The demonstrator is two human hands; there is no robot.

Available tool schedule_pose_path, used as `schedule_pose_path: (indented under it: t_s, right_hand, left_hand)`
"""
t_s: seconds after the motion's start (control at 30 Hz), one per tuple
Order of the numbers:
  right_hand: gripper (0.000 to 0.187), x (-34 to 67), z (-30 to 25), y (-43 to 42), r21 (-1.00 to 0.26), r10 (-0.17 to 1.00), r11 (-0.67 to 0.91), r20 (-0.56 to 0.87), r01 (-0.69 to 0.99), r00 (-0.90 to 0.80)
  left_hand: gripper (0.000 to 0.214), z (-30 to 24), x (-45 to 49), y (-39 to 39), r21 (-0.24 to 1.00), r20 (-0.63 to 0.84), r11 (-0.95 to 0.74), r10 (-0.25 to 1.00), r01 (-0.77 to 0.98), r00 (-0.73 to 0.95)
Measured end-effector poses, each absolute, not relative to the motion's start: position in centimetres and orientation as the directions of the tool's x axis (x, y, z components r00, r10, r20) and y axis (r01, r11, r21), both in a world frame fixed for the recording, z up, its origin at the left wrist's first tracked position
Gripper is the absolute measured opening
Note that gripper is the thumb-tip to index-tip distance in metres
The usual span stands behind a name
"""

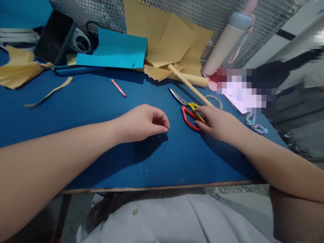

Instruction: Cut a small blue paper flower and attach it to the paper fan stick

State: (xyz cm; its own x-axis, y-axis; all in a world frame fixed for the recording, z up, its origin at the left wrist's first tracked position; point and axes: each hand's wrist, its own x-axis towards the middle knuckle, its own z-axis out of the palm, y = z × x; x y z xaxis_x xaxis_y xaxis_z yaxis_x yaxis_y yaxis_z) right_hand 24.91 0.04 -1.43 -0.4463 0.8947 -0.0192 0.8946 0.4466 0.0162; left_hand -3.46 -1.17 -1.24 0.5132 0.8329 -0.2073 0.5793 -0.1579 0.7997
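My left hand point(144, 124) is closed in a pinch low over the blue tabletop point(157, 165). Tiny blue specks show by its fingertips, but what it holds, if anything, is too small to name. My right hand point(219, 123) has its fingers around the handles of a pair of scissors point(187, 118), one red and one yellow. The scissors lie on the table, blades pointing away and to the left. Just beyond that hand, a thin tan stick point(188, 84) slants across the table.
Behind lie a pink pen-like item point(118, 88), a paper strip point(52, 91), blue paper point(113, 50), brown paper point(162, 33), pleated paper point(20, 72), a phone point(54, 37) and tape point(82, 42). At right are a bottle point(225, 44), clear ring point(215, 100) and beads point(255, 125).
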Motion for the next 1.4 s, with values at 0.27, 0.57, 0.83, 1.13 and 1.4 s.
schedule_pose_path:
  t_s: [0.27,0.57,0.83,1.13,1.4]
  right_hand:
    - [0.037,25.0,-1.9,1.1,-0.040,0.875,0.483,-0.010,0.875,-0.484]
    - [0.029,25.0,-2.0,0.9,-0.224,0.892,0.450,0.059,0.864,-0.449]
    - [0.017,23.7,-2.7,1.3,-0.182,0.644,0.762,0.121,0.621,-0.755]
    - [0.021,23.7,-2.5,0.8,-0.300,0.660,0.730,0.073,0.615,-0.748]
    - [0.022,27.6,1.5,2.2,-0.237,0.740,0.575,0.559,0.783,-0.375]
  left_hand:
    - [0.017,-2.4,-3.2,-1.3,0.552,0.031,-0.556,0.759,0.621,0.651]
    - [0.022,-1.3,-4.4,-0.9,0.409,0.067,-0.480,0.864,0.776,0.499]
    - [0.031,-1.4,-3.6,-3.8,0.228,0.036,-0.638,0.760,0.736,0.648]
    - [0.037,-0.9,-2.7,-5.7,0.029,-0.054,-0.681,0.729,0.731,0.682]
    - [0.033,-1.0,-3.2,-3.7,0.354,-0.084,-0.515,0.814,0.781,0.575]
